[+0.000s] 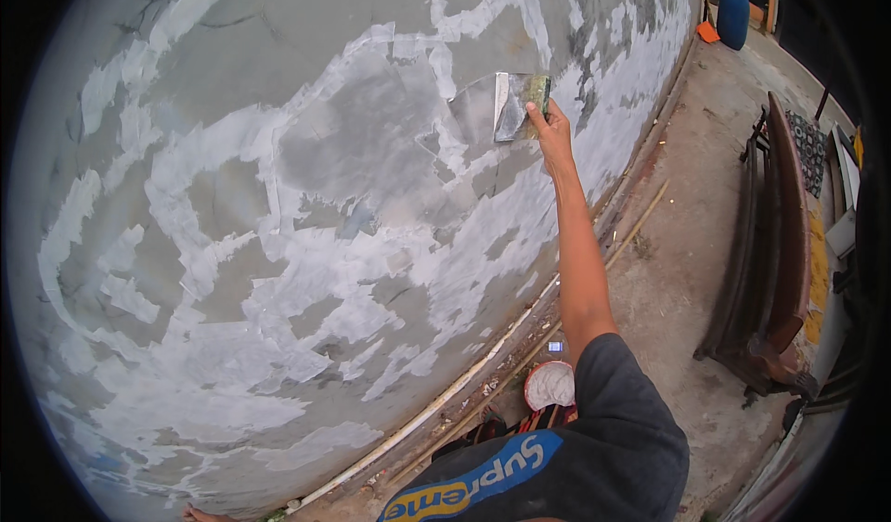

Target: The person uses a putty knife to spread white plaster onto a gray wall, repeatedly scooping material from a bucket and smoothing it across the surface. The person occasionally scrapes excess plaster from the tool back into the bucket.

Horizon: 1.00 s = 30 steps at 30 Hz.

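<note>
One right hand (554, 137) pinches a flat metal blade (511, 109), thumb on its near face, up against or very near the patchy wall (353, 132); the left hand (206, 515) barely shows at the lower edge, so its grip I cannot tell. Too steep a tilt could gouge the white coating (200, 397), uneven pressure could leave ridges, and a careless step could upset the tub (528, 389) below

one scraper (520, 112), one tub (527, 389), one barrel (733, 18)
</note>
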Tool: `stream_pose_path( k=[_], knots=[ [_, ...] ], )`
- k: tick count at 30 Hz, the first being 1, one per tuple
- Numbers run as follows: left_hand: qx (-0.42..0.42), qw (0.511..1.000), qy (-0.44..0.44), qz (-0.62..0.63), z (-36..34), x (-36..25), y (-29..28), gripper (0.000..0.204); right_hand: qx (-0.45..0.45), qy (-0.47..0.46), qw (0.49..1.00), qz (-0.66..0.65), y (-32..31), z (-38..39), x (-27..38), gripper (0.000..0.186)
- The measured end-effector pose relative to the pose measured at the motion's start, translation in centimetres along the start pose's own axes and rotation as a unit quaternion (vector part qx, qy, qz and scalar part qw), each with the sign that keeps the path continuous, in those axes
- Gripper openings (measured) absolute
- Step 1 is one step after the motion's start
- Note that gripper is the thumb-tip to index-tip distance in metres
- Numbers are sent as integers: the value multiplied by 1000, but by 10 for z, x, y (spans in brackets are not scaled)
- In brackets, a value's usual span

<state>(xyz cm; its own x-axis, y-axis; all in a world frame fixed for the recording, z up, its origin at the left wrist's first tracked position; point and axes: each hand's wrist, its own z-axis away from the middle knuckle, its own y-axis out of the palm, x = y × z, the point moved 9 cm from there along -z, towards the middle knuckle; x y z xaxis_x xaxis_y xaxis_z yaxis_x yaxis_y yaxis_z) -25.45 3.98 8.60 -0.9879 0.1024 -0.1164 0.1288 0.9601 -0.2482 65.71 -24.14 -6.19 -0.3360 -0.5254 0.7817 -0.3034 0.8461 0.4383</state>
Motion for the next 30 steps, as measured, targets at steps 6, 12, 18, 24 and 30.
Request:
stream_pose_path(
  k=[6,12,18,24,30],
  knots=[
    [-8,999,35,-30,-1,-7,-15,31,-145,-92,980,103,-31,21,46,24],
    [43,999,13,-15,6,-1,9,38,-168,-227,900,331,32,55,92,21],
    [47,997,20,-49,8,-7,12,41,-18,-329,882,336,117,127,127,26],
    [21,999,1,33,5,-4,6,39,-125,-225,925,280,62,114,108,21],
    [-8,999,0,42,10,10,12,39,-215,-277,884,308,53,56,127,24]
  ],
)
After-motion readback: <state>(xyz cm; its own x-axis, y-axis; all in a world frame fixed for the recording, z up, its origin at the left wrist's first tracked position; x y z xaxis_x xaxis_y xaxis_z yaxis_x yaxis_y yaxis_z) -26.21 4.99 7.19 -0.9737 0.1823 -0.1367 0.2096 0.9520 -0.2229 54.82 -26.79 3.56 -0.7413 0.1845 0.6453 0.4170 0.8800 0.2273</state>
